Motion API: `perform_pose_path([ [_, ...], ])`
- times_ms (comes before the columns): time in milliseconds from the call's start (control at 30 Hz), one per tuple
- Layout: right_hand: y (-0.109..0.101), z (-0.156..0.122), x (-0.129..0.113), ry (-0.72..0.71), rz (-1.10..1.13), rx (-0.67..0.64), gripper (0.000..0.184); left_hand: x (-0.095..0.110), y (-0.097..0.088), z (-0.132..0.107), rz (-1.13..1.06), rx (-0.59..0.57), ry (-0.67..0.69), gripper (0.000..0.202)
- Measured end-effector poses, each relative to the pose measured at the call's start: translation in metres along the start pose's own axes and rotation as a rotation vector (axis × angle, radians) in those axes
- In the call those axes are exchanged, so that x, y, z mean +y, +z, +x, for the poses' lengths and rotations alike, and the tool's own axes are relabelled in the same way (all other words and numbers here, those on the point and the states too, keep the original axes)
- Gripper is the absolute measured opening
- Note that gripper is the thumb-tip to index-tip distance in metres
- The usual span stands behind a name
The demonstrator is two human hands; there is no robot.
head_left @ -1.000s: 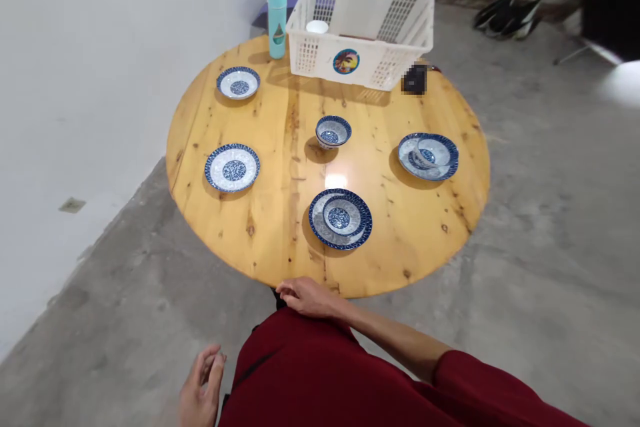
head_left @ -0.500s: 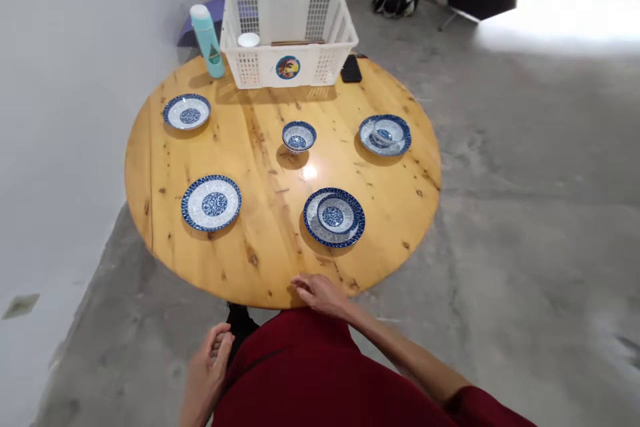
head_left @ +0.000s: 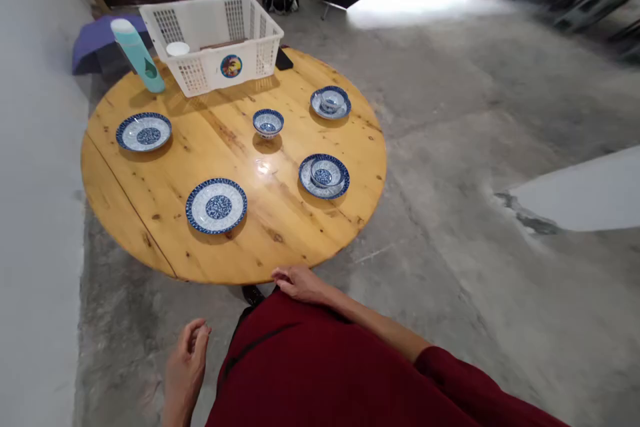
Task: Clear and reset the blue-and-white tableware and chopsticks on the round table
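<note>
Now view has swung right; bare near plate closest. Left hand, right hand loosely curled, empty.

Left hand, right hand half-curled

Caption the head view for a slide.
Left hand and right hand before a round wooden table bearing blue-and-white plates, bowls and a white basket.
</note>
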State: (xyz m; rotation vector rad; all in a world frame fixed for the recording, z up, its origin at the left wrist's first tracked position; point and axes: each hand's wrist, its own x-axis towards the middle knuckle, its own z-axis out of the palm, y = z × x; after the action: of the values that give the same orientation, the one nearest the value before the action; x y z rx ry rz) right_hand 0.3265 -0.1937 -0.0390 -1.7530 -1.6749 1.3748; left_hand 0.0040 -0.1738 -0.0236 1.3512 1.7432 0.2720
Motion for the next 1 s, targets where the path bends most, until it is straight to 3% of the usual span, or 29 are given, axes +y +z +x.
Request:
perform_pose_path([
  [133, 0.007, -0.005, 0.008, 0.064, 0.065, 0.143, 0.036, -0.010, -0.009, 0.019, -0.007, -0.014, 0.031, 0.056],
  [267, -0.017, 0.010, 0.020, 0.116, 0.116, 0.270, 0.033, -0.003, -0.004, 0.033, -0.026, -0.049, 0.071, 0.054],
  [500, -0.108, 0.099, 0.018, 0.131, 0.322, 0.454, 0.024, 0.002, 0.003, 0.037, -0.070, -0.063, 0.098, 0.048],
  [767, -0.218, 0.214, 0.015, 0.270, 0.474, 0.741, 0.008, -0.002, -0.014, 0.057, -0.065, -0.007, -0.001, 0.055],
  [900, -0.256, 0.262, 0.022, 0.328, 0.411, 0.829, 0.011, 0.006, -0.016, 0.070, -0.083, 0.015, -0.008, 0.053],
  [1000, -0.275, 0.290, 0.028, 0.354, 0.316, 0.827, 0.015, 0.014, -0.016, 0.073, -0.037, -0.012, -0.025, 0.049],
])
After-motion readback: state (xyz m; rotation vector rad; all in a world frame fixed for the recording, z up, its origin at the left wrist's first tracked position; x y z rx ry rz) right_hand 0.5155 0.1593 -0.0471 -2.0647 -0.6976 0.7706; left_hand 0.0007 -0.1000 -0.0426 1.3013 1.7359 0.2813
